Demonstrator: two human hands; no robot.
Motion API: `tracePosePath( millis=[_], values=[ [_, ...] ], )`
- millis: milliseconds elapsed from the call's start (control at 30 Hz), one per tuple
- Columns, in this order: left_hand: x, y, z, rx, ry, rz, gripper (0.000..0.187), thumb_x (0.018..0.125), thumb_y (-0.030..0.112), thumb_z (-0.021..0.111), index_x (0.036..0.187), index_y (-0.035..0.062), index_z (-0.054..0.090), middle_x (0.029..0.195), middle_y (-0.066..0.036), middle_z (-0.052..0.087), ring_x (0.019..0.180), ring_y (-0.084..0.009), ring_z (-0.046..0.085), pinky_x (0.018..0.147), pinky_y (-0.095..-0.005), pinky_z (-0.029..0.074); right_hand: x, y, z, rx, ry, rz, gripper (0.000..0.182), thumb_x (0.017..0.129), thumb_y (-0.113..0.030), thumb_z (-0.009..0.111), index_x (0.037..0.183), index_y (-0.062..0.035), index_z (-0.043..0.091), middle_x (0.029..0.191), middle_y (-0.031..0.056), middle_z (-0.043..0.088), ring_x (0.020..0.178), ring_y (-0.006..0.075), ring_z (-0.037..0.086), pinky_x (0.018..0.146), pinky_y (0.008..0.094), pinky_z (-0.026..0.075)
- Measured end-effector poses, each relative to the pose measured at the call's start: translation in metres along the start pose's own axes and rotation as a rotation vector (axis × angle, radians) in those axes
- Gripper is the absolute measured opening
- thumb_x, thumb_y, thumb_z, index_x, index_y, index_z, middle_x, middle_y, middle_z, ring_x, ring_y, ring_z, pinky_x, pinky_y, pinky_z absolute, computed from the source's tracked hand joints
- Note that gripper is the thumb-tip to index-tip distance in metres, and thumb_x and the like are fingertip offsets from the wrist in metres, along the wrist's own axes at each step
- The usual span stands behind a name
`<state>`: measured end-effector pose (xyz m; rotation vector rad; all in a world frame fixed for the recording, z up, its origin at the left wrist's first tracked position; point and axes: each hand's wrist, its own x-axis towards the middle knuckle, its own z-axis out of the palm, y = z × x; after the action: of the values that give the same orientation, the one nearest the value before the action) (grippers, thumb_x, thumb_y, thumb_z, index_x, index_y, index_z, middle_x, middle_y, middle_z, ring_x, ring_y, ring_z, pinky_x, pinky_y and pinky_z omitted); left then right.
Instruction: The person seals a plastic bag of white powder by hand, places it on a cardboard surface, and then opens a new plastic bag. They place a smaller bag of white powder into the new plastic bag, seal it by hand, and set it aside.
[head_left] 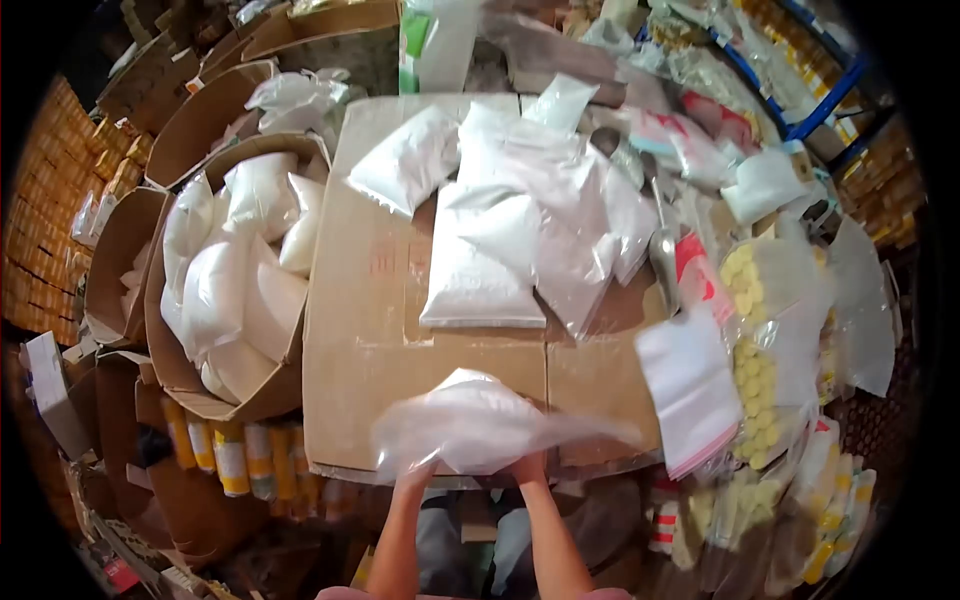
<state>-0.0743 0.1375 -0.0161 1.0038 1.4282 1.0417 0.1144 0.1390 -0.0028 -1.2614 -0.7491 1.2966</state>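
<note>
Near the front edge of the cardboard surface, I have a clear plastic bag of white powder (478,405) between my hands. Its loose plastic spreads out to both sides and is smeared by motion. My left hand (418,466) grips the bag's near left side, its fingers mostly hidden behind the plastic. On the near right side my right hand (528,466) holds the same bag, its fingers partly covered too. Beyond it lies a pile of filled white powder bags (490,260), with one separate powder bag (408,160) at the far left.
Left of the cardboard surface (370,340) stands an open box (290,375) full of white bags. To the right lie a stack of flat plastic bags (690,390), a metal scoop (664,262) and bags of yellow round pieces (755,385). Blue shelving (825,100) stands far right.
</note>
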Motion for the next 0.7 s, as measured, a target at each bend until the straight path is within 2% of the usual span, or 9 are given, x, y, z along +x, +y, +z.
tracePosePath(
  millis=[33,67,167,200,333,500,600,633,700],
  values=[
    [0.005,0.009,-0.001,0.195,0.019,0.127,0.025,0.093,0.018,0.059,0.109,-0.0011,0.062,0.106,-0.016,0.066,0.095,-0.0226,0.063,0.080,-0.0362,0.052,-0.001,-0.002,-0.001,-0.709,0.105,-0.276,0.020,0.095,-0.023,0.060,0.090,-0.0036,0.059,0.084,0.0024,0.058,0.080,0.0176,0.054,0.075,0.0311,0.046],
    [0.007,0.033,-0.007,0.261,-0.039,-0.048,0.026,0.093,0.018,0.059,0.108,-0.0022,0.062,0.104,-0.017,0.066,0.090,-0.0241,0.064,0.079,-0.0370,0.052,-0.002,0.024,-0.022,-0.932,0.027,-0.282,0.020,0.092,-0.022,0.063,0.095,-0.0022,0.061,0.088,0.0041,0.061,0.082,0.0179,0.055,0.075,0.0313,0.046],
    [-0.006,0.092,-0.017,0.277,-0.161,-0.508,0.032,0.092,0.021,0.057,0.108,-0.0055,0.061,0.098,-0.017,0.067,0.071,-0.0275,0.065,0.069,-0.0389,0.053,-0.027,-0.018,-0.027,-0.174,0.073,0.612,0.028,0.094,-0.026,0.063,0.110,-0.0033,0.064,0.100,0.0086,0.068,0.094,0.0189,0.064,0.080,0.0338,0.051],
    [-0.006,0.085,-0.015,0.191,-0.141,-0.467,0.032,0.092,0.021,0.056,0.110,-0.0050,0.062,0.097,-0.016,0.068,0.070,-0.0260,0.065,0.067,-0.0379,0.052,-0.032,-0.039,-0.020,-0.054,0.120,0.651,0.024,0.094,-0.021,0.060,0.108,-0.0018,0.064,0.094,0.0078,0.067,0.086,0.0195,0.063,0.075,0.0336,0.051],
    [-0.023,0.030,-0.013,0.065,-0.194,-0.201,0.041,0.091,0.013,0.051,0.130,-0.0003,0.059,0.098,-0.010,0.067,0.069,-0.0150,0.061,0.061,-0.0308,0.051,-0.051,0.000,-0.027,-0.218,0.275,0.454,0.025,0.095,-0.017,0.055,0.112,-0.0013,0.063,0.095,0.0068,0.066,0.080,0.0188,0.060,0.071,0.0315,0.050],
    [-0.044,0.056,-0.032,-0.118,-0.308,-0.404,0.041,0.093,0.010,0.058,0.132,-0.0016,0.058,0.095,-0.005,0.066,0.082,-0.0149,0.063,0.067,-0.0272,0.052,-0.086,-0.015,-0.035,0.152,0.252,0.302,0.027,0.088,-0.003,0.065,0.115,-0.0003,0.064,0.106,0.0071,0.067,0.094,0.0166,0.064,0.083,0.0312,0.052],
    [-0.038,0.033,-0.016,-0.036,-0.201,-0.049,0.040,0.086,0.008,0.066,0.125,0.0016,0.064,0.093,-0.007,0.068,0.083,-0.0186,0.065,0.069,-0.0332,0.054,-0.083,-0.014,-0.039,-0.269,0.117,0.113,0.028,0.085,-0.001,0.068,0.113,0.0001,0.065,0.108,0.0074,0.066,0.092,0.0180,0.064,0.083,0.0319,0.052],
    [-0.033,0.001,-0.008,0.154,-0.048,0.088,0.033,0.083,0.008,0.071,0.115,0.0015,0.067,0.091,-0.011,0.068,0.089,-0.0261,0.068,0.075,-0.0364,0.054,-0.079,-0.003,-0.041,-0.415,0.130,0.014,0.028,0.083,0.000,0.071,0.111,0.0002,0.065,0.102,0.0091,0.067,0.088,0.0211,0.065,0.081,0.0338,0.053],
    [-0.031,0.010,0.004,0.303,0.048,0.094,0.029,0.081,0.009,0.073,0.108,0.0019,0.067,0.091,-0.015,0.067,0.090,-0.0294,0.067,0.076,-0.0376,0.054,-0.076,-0.006,-0.031,-0.511,0.197,0.001,0.026,0.082,-0.002,0.072,0.107,0.0009,0.065,0.100,0.0115,0.066,0.086,0.0232,0.065,0.080,0.0348,0.052]
  ],
)
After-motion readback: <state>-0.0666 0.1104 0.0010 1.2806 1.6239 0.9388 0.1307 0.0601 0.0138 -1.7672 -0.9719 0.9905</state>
